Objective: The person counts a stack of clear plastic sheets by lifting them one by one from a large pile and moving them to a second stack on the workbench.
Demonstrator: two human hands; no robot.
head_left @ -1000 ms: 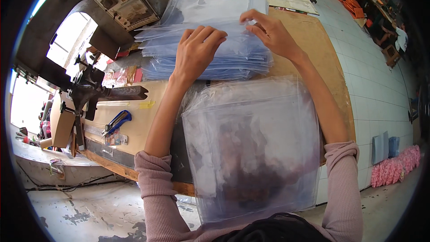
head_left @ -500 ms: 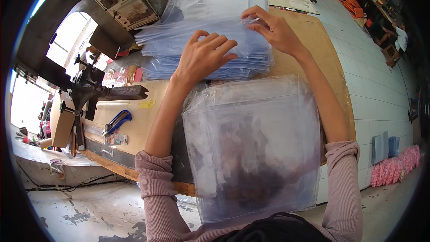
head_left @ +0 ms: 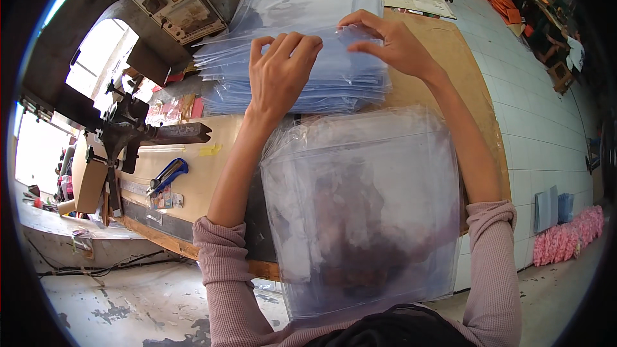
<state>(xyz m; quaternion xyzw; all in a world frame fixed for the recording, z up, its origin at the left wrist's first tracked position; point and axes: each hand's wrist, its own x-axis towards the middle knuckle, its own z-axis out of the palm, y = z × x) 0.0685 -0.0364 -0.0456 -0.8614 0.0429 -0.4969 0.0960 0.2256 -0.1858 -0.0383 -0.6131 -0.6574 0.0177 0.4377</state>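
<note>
A thick stack of clear bluish plastic sheets or sleeves (head_left: pixel 295 93) lies on the far part of the work table, its edges fanned at the left. Over its left part is my left hand (head_left: pixel 283 67), fingers curled in. Whatever its fingertips hold, if anything, is hidden. Above the stack's right side, my right hand (head_left: pixel 395 45) has its thumb and fingers apart, with nothing seen gripped between them. Nearer my body, a second pile of large clear plastic sleeves (head_left: pixel 360 199) reaches over the table's front edge, between my forearms.
A dark metal machine (head_left: pixel 122 122) with a projecting arm stands at the left. A blue utility knife (head_left: pixel 168 175) lies on the wooden table (head_left: pixel 466 71). Pink bundles (head_left: pixel 569 238) rest on the tiled floor at the right. A person (head_left: pixel 569 51) is at the far right.
My left hand's fingers have curled in, and that hand has moved slightly up and left. My right thumb has spread away from the fingers, and that hand has shifted slightly left.
</note>
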